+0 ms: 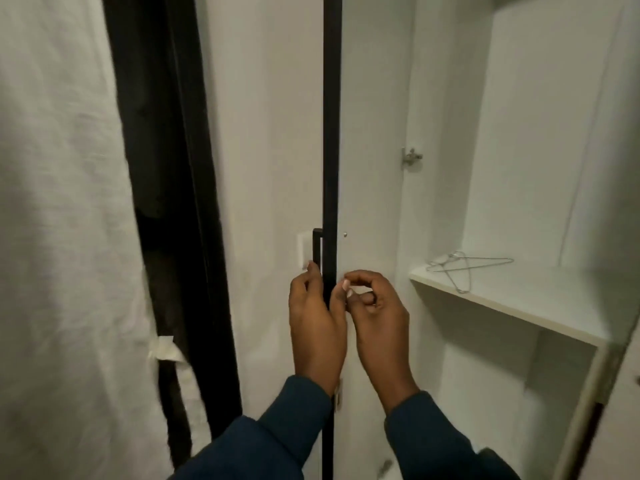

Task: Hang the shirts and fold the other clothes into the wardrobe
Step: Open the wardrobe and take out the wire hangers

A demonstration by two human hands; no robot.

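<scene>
I stand at a white wardrobe with its door (374,133) swung open, seen edge-on as a black strip. My left hand (317,320) grips the door's black bar handle (317,251), fingers wrapped behind it. My right hand (377,313) is just right of it, against the door's inner face, with fingers curled and thumb bent; nothing shows in it. Thin wire hangers (464,268) lie flat on the white shelf (502,306) inside the wardrobe. No shirts or other clothes for the task are in view.
A white wrinkled cloth (62,202) hangs at the left, next to a black frame (173,168). A metal hinge (411,156) sits on the wardrobe's side wall. Another compartment (485,393) lies below the shelf. A second door edge (595,393) shows at the lower right.
</scene>
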